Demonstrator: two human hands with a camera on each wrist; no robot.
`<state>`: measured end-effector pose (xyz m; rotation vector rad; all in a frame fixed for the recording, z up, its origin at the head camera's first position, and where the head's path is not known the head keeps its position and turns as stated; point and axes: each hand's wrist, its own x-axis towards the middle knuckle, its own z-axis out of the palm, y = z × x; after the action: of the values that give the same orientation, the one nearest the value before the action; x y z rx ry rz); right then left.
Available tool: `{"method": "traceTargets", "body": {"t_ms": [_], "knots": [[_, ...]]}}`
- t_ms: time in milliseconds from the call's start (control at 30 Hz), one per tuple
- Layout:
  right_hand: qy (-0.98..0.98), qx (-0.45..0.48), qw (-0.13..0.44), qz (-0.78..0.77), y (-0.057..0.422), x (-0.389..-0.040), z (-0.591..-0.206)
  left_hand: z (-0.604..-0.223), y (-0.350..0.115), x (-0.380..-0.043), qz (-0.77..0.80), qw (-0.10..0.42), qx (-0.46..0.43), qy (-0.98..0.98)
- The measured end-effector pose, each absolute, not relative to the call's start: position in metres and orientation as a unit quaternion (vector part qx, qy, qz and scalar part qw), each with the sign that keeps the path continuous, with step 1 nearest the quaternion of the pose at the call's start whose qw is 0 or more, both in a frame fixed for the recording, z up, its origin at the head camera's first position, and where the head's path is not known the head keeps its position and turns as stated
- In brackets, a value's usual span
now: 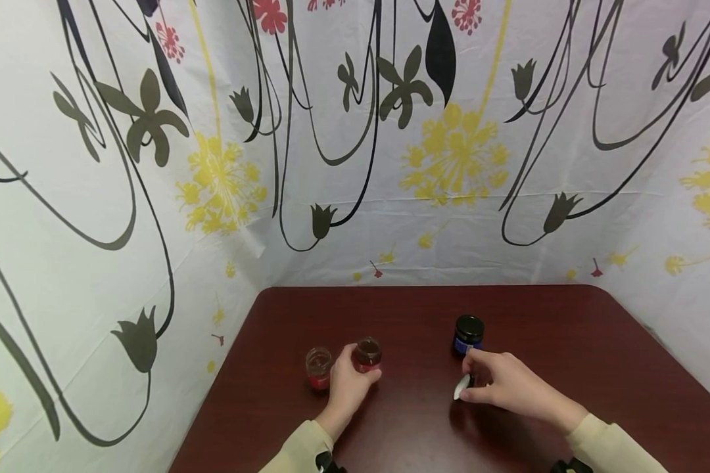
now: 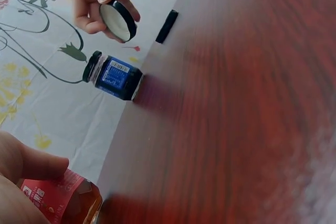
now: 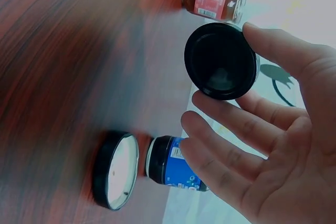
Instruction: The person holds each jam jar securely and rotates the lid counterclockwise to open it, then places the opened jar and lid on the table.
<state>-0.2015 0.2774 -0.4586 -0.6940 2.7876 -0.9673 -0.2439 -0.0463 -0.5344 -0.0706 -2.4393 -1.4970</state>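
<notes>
A white cloth (image 1: 355, 263) printed with yellow, red and grey-green flowers hangs behind a dark red, wood-grained table (image 1: 402, 420) with rounded far corners. From the near side, a person in cream sleeves (image 1: 615, 447) reaches in with both arms. The right hand (image 1: 503, 381), at right, pinches a round lid (image 3: 220, 60) between thumb and forefinger, its other fingers loosely spread. The left hand (image 1: 348, 384), left of centre, curls thumb and fingers around a red-labelled glass jar (image 1: 369, 356). Another glass jar (image 1: 319, 369) stands just to its left; a blue-labelled jar (image 1: 468, 335), black-capped, stands at far right. The held lid, glossy black with a white inside, is tilted on edge; a second black lid (image 3: 115, 170) lies on the table, white lining up.
</notes>
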Motion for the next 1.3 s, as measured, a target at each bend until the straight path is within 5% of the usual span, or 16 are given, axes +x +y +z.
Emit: {"method": "traceTargets", "body": {"t_ms": [1300], "knots": [[0.959,-0.090,-0.005,-0.270,0.326,-0.206,-0.482,-0.541,-0.049,-0.261,-0.511,0.183,0.003,-0.840]]}}
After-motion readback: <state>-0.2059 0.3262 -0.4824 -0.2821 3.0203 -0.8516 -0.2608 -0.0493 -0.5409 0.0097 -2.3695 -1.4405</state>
